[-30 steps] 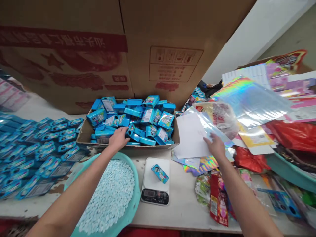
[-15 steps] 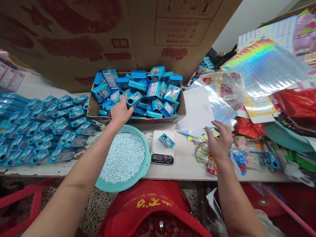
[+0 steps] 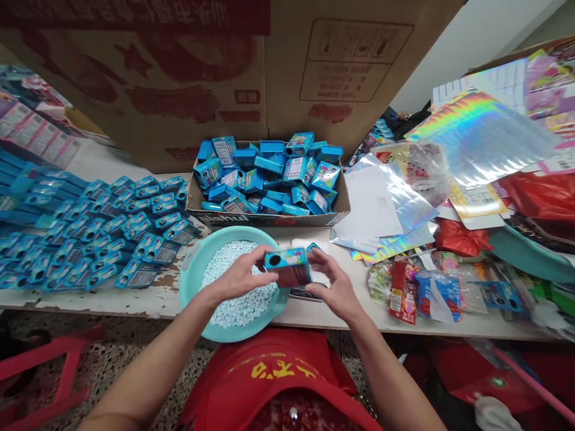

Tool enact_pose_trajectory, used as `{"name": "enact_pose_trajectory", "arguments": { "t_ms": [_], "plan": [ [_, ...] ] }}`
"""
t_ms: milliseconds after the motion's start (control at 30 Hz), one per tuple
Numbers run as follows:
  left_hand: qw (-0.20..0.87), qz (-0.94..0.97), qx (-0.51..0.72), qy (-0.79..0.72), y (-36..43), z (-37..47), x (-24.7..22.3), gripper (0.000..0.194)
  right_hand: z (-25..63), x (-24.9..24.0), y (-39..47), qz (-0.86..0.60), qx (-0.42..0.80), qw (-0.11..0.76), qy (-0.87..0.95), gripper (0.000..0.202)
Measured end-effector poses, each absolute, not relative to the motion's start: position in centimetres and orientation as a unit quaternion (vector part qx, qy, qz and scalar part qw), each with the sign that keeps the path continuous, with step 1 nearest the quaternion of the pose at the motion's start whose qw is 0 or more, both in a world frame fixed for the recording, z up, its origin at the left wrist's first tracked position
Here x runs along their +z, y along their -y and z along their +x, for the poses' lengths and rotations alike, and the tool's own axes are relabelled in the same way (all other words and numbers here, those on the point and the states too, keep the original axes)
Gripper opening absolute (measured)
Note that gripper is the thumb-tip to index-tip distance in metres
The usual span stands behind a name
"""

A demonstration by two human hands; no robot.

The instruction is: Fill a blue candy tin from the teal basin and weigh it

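A small blue printed box [image 3: 287,267] with a round dark spot on one face is held up over the right rim of the turquoise basin [image 3: 189,287]. My left hand [image 3: 242,275] grips its left end between thumb and fingers. At the other end, my right hand [image 3: 335,284] has thumb and fingers curved around the box's edge. Pale blue pellets [image 3: 238,305] fill much of the basin. Behind my right hand and the held box is a white scale [image 3: 297,244], mostly hidden, with part of another blue box [image 3: 313,246] on it.
An open carton [image 3: 269,219] heaped with blue boxes stands behind the basin, before a large cardboard box [image 3: 287,72]. Rows of blue boxes [image 3: 112,233] cover the left. Papers [image 3: 368,203], shiny film [image 3: 480,137] and plastic packets [image 3: 438,293] lie at right.
My left hand has brought a blue box from the carton toward me, over the basin's edge. My right hand has moved left from beside the papers to the box. The view has shifted slightly.
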State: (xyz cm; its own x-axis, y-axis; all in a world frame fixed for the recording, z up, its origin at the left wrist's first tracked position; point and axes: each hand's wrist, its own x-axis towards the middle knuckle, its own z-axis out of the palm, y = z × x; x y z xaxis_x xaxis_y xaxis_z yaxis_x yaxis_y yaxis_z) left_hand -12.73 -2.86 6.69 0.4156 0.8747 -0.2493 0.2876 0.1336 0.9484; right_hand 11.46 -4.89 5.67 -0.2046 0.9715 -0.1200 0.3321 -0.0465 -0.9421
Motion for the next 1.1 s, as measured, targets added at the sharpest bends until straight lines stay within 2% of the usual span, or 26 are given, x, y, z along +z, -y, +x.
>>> {"name": "enact_pose_trajectory", "arguments": {
  "t_ms": [133, 233, 333, 467, 533, 667, 767, 833, 900, 1033, 1100],
  "plan": [
    [0.635, 0.589, 0.232, -0.444, 5.0, -12.3, 4.3, 0.03, 10.4, 5.3, 6.7, -0.537, 0.581, 0.257, 0.554, 0.04],
    [0.541, 0.607, 0.215, -0.541, 6.0, -13.1, 0.2, 0.026, 11.7, 5.0, 8.3, -0.589, 0.566, 0.285, 0.501, 0.039],
    [0.455, 0.631, 0.139, -0.613, 7.5, -13.6, -4.0, 0.019, 14.6, 4.0, 9.8, -0.686, 0.48, 0.337, 0.43, 0.043],
    [0.482, 0.583, 0.157, -0.635, 9.5, -13.2, -7.0, 0.013, 19.0, 0.9, 11.4, -0.811, 0.269, 0.361, 0.373, 0.05],
    [0.504, 0.535, 0.19, -0.651, 9.7, -13.0, -7.4, 0.018, 20.6, -1.1, 12.0, -0.835, 0.205, 0.358, 0.364, 0.049],
    [0.563, 0.4, 0.273, -0.67, 8.6, -13.6, -6.8, 0.026, 21.9, -4.6, 12.7, -0.848, 0.158, 0.359, 0.355, 0.046],
    [0.622, 0.284, 0.344, -0.643, 7.6, -14.6, -5.8, 0.027, 21.6, -5.4, 13.2, -0.851, 0.105, 0.367, 0.36, 0.056],
    [0.655, 0.211, 0.383, -0.617, 7.2, -15.1, -5.2, 0.028, 20.9, -5.1, 13.4, -0.851, 0.053, 0.374, 0.366, 0.069],
    [0.676, 0.145, 0.407, -0.597, 7.0, -15.1, -4.9, 0.029, 20.0, -4.2, 13.0, -0.833, -0.001, 0.376, 0.405, 0.072],
    [0.705, 0.053, 0.42, -0.569, 7.1, -14.3, -4.9, 0.035, 18.6, -1.3, 10.9, -0.755, -0.055, 0.367, 0.54, 0.053],
    [0.709, 0.023, 0.421, -0.565, 7.2, -13.8, -5.1, 0.038, 18.6, 0.6, 9.5, -0.735, -0.034, 0.378, 0.562, 0.048]
  ]
}}
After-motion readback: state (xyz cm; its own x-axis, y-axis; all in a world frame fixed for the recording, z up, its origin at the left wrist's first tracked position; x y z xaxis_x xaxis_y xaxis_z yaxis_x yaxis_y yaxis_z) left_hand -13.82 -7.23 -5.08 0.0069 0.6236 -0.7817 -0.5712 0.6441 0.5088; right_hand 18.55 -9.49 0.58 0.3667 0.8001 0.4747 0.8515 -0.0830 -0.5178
